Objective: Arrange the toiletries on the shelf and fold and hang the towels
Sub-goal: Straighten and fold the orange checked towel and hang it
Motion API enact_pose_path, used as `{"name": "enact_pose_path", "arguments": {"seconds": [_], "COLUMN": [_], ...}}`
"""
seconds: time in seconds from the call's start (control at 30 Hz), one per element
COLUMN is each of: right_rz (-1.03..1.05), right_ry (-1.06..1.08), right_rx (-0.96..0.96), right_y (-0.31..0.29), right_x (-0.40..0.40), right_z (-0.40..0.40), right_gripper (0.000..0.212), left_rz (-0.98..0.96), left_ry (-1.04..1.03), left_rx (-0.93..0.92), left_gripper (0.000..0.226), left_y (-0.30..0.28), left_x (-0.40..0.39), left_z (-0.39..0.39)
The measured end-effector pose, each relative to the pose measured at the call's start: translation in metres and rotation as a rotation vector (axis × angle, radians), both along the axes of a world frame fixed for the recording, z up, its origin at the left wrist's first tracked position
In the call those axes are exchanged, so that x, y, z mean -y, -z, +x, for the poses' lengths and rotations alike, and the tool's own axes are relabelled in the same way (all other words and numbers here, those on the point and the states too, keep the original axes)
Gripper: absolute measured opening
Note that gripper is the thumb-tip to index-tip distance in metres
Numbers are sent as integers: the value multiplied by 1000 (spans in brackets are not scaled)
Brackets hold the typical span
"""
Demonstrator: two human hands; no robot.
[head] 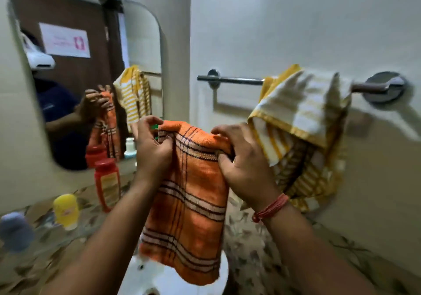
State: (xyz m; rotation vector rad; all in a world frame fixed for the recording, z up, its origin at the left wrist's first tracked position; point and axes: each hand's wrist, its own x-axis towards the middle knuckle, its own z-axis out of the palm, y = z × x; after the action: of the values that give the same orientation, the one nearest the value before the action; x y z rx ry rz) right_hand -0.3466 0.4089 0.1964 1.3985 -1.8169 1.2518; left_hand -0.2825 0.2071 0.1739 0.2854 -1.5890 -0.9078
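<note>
- Orange towel (186,194): folded, unhung; my left hand (152,149) & right hand (246,165) pinch its top edge, below the rail (230,80).
- Yellow towel (300,121): on rail, bunched.
- Bottles (107,181) on counter (262,260): look unsorted.

The towel (189,194) held up in front is orange, crossed by pale bands edged in dark lines — a loose plaid. The towel on the rail (300,121) is white with yellow stripes and a yellow border. One bottle (107,182) is red with a yellowish label, another (66,209) yellow — a third container (14,231) is grey-blue. The counter (262,249) has a brownish, leaf-like mottling.
</note>
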Motion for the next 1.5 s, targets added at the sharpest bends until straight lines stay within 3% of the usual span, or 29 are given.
{"name": "enact_pose_path", "arguments": {"seconds": [0.1, 0.27, 0.4, 0.47, 0.53, 0.63, 0.73, 0.87, 0.97, 1.03, 1.1, 1.13, 1.37, 1.43, 1.5], "right_rz": [223, 490, 722, 695, 637, 643, 683, 828, 956, 1097, 1224, 1271, 1534, 1326, 1076], "right_ry": [119, 267, 458, 480, 528, 704, 819, 903, 877, 861, 855, 845, 863, 921, 803], "right_rx": [-220, -532, -483, -356, -349, -578, -748, -918, -1009, -965, -775, -644, -225, -318, -307], "right_y": [-42, -127, -190, -212, -230, -243, -251, -236, -220, -218, -224, -225, -227, -226, -220], "right_x": [6, 34, 56, 64, 73, 77, 74, 69, 73, 82, 90, 94, 110, 115, 116], "right_z": [-1, -17, -63, -85, -106, -132, -163, -185, -184, -180, -172, -168, -146, -141, -141], "right_gripper": [52, 31, 43, 22, 16, 6, 20, 35, 33, 31, 30, 28, 30, 28, 37], "left_rz": [-19, -130, -156, -162, -165, -216, -352, -790, -717, -615, -551, -553, -533, -518, -536], "left_ry": [22, -5, -68, -70, -76, -89, -105, -274, -99, 101, 253, 282, 384, 415, 441], "left_rx": [20, 59, 86, 96, 77, 46, 126, 226, 442, 641, 747, 771, 935, 923, 928], "left_gripper": [31, 21, 25, 24, 24, 20, 18, 35, 41, 51, 54, 54, 41, 40, 36], "left_y": [-35, -106, -148, -163, -178, -200, -207, -190, -191, -190, -187, -187, -199, -199, -200], "left_x": [11, 33, 41, 42, 43, 46, 44, 40, 49, 61, 70, 71, 71, 71, 72], "left_z": [-24, -74, -118, -138, -159, -187, -210, -224, -231, -235, -235, -232, -237, -240, -241]}}
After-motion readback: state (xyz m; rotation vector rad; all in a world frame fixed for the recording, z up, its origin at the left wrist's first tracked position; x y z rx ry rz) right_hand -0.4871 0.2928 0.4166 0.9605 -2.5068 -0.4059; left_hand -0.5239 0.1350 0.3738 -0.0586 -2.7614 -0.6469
